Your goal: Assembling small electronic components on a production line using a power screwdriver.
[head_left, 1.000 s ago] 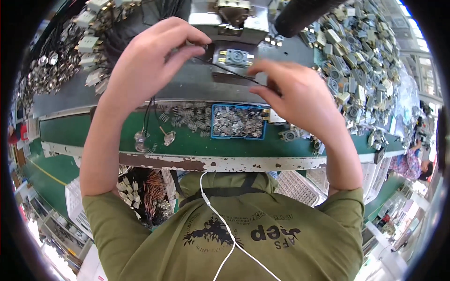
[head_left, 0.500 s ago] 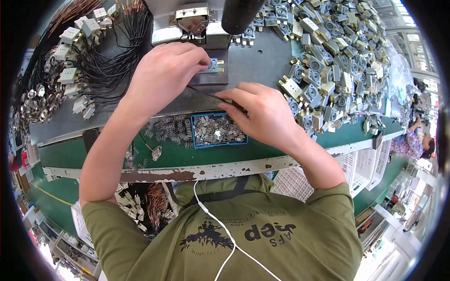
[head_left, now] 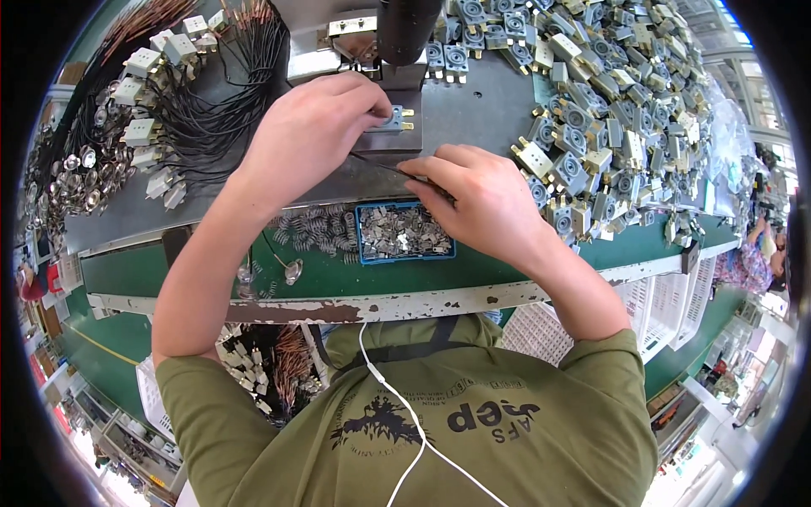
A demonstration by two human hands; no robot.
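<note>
My left hand (head_left: 317, 127) reaches over the work surface, fingertips pinched on a small grey lamp-holder-like block (head_left: 390, 119) with two brass tabs. That block rests on a metal fixture plate (head_left: 397, 139) beneath the machine; the side under my fingers is hidden. In my right hand (head_left: 490, 198), closed nearer the front edge, is a thin black strand that looks like a wire (head_left: 380, 163). It stretches left toward the underside of my left hand, where its far end is hidden.
A dark machine column (head_left: 409, 34) stands just beyond my hands. Grey blocks (head_left: 583, 118) are heaped at right. Black wires with white blocks (head_left: 144, 61) lie at left, near shiny metal cups (head_left: 84, 160). A blue tray (head_left: 361, 245) of metal clips sits in front, beside loose springs (head_left: 317, 228).
The view has shifted slightly, so the scene appears a little further right. Both hands keep nearly the same place and grip.
</note>
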